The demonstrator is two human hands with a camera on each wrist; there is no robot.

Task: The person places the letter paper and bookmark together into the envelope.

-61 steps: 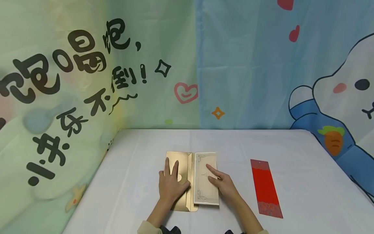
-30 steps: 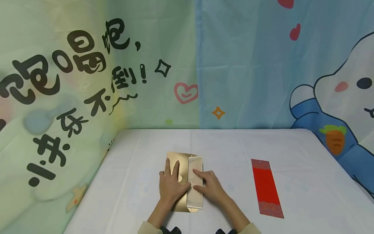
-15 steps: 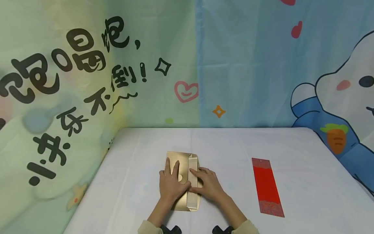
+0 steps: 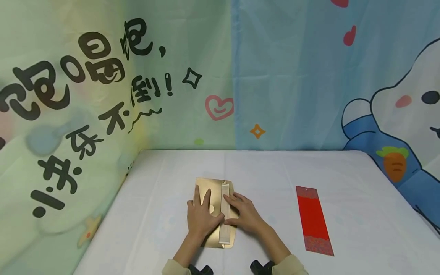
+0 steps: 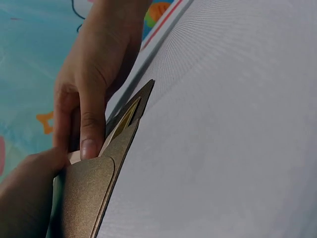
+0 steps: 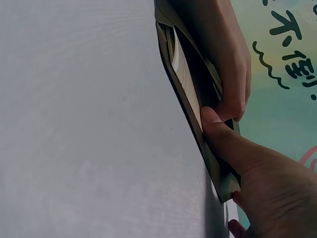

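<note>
A gold envelope (image 4: 215, 186) lies flat on the white table, its long mouth facing right. My left hand (image 4: 203, 218) rests on it with fingers spread straight over the front and the thumb at the edge of the mouth. Inside the mouth sits a cream card (image 4: 225, 233) with layered edges; only a narrow strip of it shows. My right hand (image 4: 245, 214) pinches the card's outer long side, thumb and forefinger set apart along it. In the right wrist view the envelope (image 6: 188, 119) gapes around the card (image 6: 183, 74), and part of the card is hidden inside.
A long red paper strip (image 4: 314, 221) with patterned ends lies to the right on the white tabletop (image 4: 268, 172). Printed cloth backdrops (image 4: 295, 84) stand behind the table and along its left side.
My right hand has moved left, pushing the cream card from beside the envelope into its mouth, so much less of it shows. The left hand keeps its place on the envelope.
</note>
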